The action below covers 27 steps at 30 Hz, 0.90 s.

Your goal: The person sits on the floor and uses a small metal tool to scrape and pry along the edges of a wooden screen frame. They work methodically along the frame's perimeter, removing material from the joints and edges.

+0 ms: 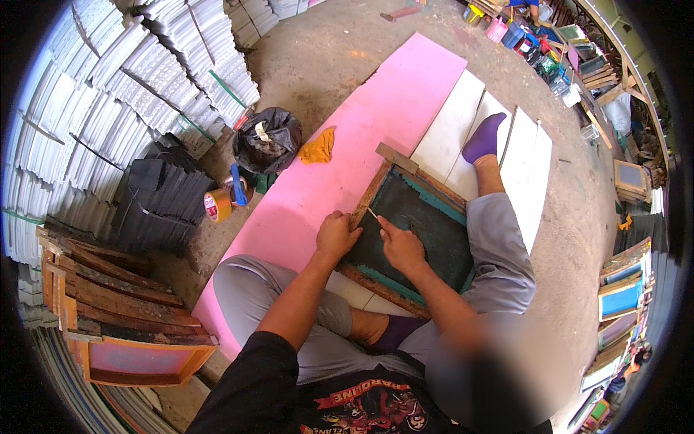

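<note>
A screen-printing frame (412,217) with worn wooden sides, dark mesh and a teal border lies tilted across my lap and the boards. My left hand (337,236) grips its left wooden edge, fingers curled and thumb against the wood. In my right hand (402,247) is a thin, pale, stick-like tool (373,213), held in a pinch. Its tip reaches the inner left edge of the frame, close to my left fingers. Most of the tool is hidden by my hand, so I cannot make out its exact kind.
Beneath me run a pink board (361,130) and white boards (455,123). Left of them are a mustard cloth (317,147), a black plastic bag (267,139) and a tape dispenser (220,203). White stacks (94,94) and wooden frames (130,318) stand along the left.
</note>
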Tool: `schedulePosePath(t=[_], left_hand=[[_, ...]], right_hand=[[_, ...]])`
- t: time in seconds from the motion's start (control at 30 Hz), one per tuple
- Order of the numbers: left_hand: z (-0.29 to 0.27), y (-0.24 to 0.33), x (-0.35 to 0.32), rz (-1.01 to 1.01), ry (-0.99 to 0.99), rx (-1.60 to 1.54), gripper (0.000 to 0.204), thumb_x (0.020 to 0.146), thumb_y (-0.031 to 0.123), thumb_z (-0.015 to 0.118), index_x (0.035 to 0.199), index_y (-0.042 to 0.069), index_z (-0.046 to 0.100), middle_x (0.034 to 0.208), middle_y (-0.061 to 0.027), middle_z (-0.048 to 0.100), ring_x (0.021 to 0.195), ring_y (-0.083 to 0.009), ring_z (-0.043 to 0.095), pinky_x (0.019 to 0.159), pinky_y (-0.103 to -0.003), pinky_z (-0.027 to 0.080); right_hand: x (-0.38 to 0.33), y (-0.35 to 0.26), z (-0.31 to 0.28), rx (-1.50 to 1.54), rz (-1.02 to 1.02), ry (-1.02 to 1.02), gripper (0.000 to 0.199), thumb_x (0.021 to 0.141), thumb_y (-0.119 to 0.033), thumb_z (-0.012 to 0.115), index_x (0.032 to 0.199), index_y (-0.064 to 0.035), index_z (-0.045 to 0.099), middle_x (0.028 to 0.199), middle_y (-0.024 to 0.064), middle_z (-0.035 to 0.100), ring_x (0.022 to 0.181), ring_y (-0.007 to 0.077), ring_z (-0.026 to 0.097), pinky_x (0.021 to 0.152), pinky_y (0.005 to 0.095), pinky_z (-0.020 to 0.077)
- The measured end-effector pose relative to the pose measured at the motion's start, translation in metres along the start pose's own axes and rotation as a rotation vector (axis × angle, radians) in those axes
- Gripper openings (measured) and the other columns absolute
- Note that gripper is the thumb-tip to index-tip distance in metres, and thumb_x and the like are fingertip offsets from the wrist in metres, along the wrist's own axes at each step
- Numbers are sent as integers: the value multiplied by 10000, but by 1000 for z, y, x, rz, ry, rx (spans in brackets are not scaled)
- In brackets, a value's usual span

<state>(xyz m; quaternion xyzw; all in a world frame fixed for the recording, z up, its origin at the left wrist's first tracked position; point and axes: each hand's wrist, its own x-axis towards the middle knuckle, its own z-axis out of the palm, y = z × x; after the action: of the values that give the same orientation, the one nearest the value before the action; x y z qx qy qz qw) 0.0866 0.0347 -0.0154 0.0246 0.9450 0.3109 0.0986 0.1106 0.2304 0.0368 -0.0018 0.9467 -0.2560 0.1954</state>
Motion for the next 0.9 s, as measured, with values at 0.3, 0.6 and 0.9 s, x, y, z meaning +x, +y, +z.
schedulePosePath(t=[0.3,0.6,0.9], left_hand=[[11,-7,4,63,39,-5,323,783,258,810,968,5,730,957,-194,665,971,-391,657,859,-490,548],[11,-12,7,66,25,36,270,791,240,781,901,2,718,936,-198,660,950,-390,659,843,-488,548],[3,-9,6,56,6,55,295,786,267,801,887,2,720,922,-202,662,918,-395,666,846,-490,545]], right_hand=[[3,-33,-11,-372,16,-137,517,1029,-226,496,1544,-194,462,958,242,736,890,425,734,798,570,580],[5,-19,-12,-183,22,-182,517,1052,-281,479,1561,-209,423,1006,264,725,953,454,722,843,598,563],[10,6,8,-121,-62,-52,468,1055,-301,550,1517,-229,519,899,211,738,843,396,736,749,510,576]])
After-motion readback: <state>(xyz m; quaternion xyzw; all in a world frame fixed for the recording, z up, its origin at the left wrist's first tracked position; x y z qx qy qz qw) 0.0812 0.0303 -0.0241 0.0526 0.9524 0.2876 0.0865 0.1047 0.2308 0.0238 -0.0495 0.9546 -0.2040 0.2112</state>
